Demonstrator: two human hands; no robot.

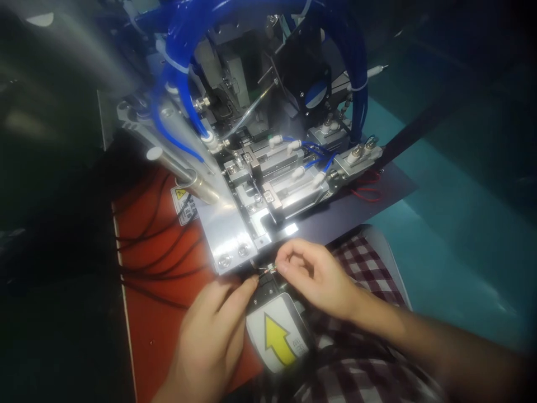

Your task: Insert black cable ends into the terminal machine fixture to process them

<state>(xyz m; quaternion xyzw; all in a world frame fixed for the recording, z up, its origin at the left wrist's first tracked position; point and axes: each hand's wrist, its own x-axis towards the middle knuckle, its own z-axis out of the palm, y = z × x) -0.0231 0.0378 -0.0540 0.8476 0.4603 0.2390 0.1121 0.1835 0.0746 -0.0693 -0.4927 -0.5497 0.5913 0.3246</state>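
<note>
Connector (pixel 272 268) lies between right grip (pixel 321 278), pinched on its end, and left grip (pixel 212 324), closure unclear.

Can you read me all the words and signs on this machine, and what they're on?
No words read clearly.
Yellow triangle sign: on the white sticker by the metal plate; the black characters below it are too blurred.
Big yellow arrow: on the white pedal-like cover; its small writing is too blurred.
Small block labels: too small.
</note>
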